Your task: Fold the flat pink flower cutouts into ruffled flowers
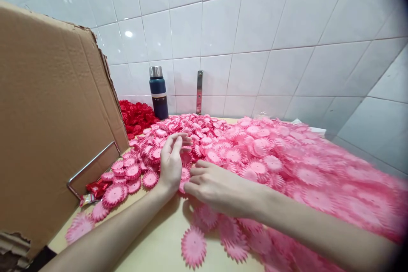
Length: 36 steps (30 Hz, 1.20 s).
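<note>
My left hand (172,159) is open, its fingers stretched and slightly cupped, against the middle of a heap of pink serrated flower-shaped discs (234,154). Facing it, my right hand (208,183) has its fingers curled down and closed, their tips hidden behind the hand. A few pink discs lie between the two hands, and part of one pink disc (182,186) shows by the right fingertips. Whether those fingers grip it cannot be seen. Below the right hand, a single pink disc (194,246) lies flat on the pale yellow tabletop (149,240).
A large cardboard box (54,114) stands at the left, with a bent metal wire frame (92,165) and red wrappers (97,187) beside it. Behind are a red pile (137,115), a dark blue bottle (158,93) and a metal strip (199,92) against the tiled wall (216,29).
</note>
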Tool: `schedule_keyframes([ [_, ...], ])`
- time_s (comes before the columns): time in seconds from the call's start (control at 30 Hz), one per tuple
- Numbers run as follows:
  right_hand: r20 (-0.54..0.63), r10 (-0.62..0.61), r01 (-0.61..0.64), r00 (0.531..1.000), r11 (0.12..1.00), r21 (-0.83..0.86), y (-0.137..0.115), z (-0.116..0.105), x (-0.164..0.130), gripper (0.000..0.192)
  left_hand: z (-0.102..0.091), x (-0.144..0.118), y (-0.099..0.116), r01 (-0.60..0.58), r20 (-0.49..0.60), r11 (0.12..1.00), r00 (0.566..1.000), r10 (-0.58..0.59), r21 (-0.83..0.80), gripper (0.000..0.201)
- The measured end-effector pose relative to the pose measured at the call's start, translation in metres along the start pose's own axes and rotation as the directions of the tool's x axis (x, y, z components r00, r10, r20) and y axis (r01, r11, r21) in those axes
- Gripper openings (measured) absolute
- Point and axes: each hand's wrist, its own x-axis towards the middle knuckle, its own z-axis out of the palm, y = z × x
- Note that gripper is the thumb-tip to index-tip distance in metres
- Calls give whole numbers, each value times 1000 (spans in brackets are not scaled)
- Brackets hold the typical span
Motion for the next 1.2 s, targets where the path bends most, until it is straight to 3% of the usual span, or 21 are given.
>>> schedule_keyframes([
  [0.1, -62, 202, -186, 978, 962, 199, 12, -12, -5, 16, 0, 0, 1, 14, 8, 999, 1000, -13, -46, 13],
  [0.17, -79, 354, -300, 932, 875, 380, 20, -24, -12, 15, 0, -1, 3, 22, 55, 998, 998, -19, -55, 14],
  [0.37, -90, 548, -343, 832, 635, 692, 44, -43, -33, 5, 3, -10, 12, -31, 285, 999, 958, 18, 43, 18],
  [0.5, -5, 580, -359, 814, 512, 780, 55, -42, -38, 4, 5, -13, 11, -70, 300, 993, 953, 39, 94, 20],
  [0.6, -75, 626, -431, 776, 613, 662, 60, -40, -41, 3, 5, -12, 9, -71, 281, 990, 959, 33, 123, 14],
  [0.7, -229, 628, -523, 743, 760, 387, 60, -36, -43, 3, 4, -10, 8, -101, 219, 980, 974, 62, 172, 12],
  [0.73, -255, 605, -527, 755, 790, 314, 58, -35, -43, 5, 4, -10, 8, -108, 194, 977, 978, 71, 185, 13],
  [0.8, -212, 529, -471, 822, 840, 270, 50, -30, -41, 4, 4, -9, 8, -115, 159, 973, 984, 83, 201, 14],
  [0.9, 4, 370, -348, 929, 868, 354, 36, -20, -35, 19, 5, -10, 9, -127, 149, 971, 984, 98, 202, 13],
  [0.97, 48, 294, -296, 955, 917, 267, 29, -11, -31, 24, 6, -10, 9, -139, 142, 971, 983, 112, 197, 12],
  [1.07, 23, 194, -195, 981, 980, 50, 26, 3, -27, 23, 6, -10, 8, -138, 134, 971, 985, 113, 197, 13],
  [1.2, 3, 198, -198, 980, 980, -3, 27, 9, -26, 22, 6, -10, 7, -130, 134, 970, 986, 104, 207, 12],
])
